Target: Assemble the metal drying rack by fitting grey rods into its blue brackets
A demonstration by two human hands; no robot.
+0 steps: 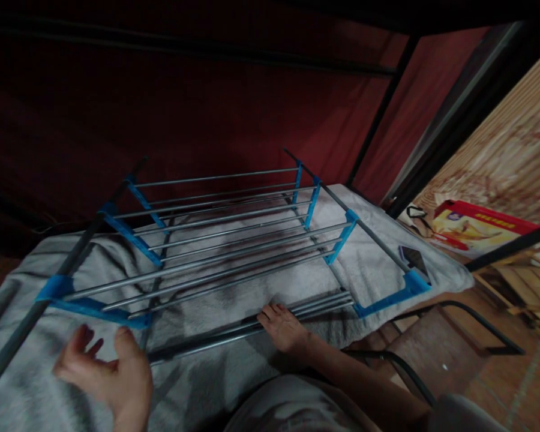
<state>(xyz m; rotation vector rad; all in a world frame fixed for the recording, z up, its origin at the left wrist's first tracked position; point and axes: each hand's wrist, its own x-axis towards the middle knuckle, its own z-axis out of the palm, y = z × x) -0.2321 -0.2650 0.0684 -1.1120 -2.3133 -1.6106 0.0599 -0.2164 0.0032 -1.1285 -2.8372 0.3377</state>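
Observation:
A rack (234, 228) of grey metal tubes and blue plastic brackets lies on a grey blanket (234, 384). Several thin rods span its two long side poles. My left hand (110, 375) hovers near the front left blue bracket (94, 306), fingers curved and spread, nothing in them. My right hand (285, 329) has its fingers over a few loose metal rods (324, 306) lying along the near side of the rack. Its palm side is hidden. At the front right, another blue bracket (391, 297) joins the pole and carries no rods across.
A phone (414, 261) lies on the blanket at the right. Beyond it is a red and yellow package (477, 228). A chair with a dark tubular frame (472, 321) stands on the tiled floor, lower right. A dark metal frame post (382, 111) and a red wall (207, 114) rise behind.

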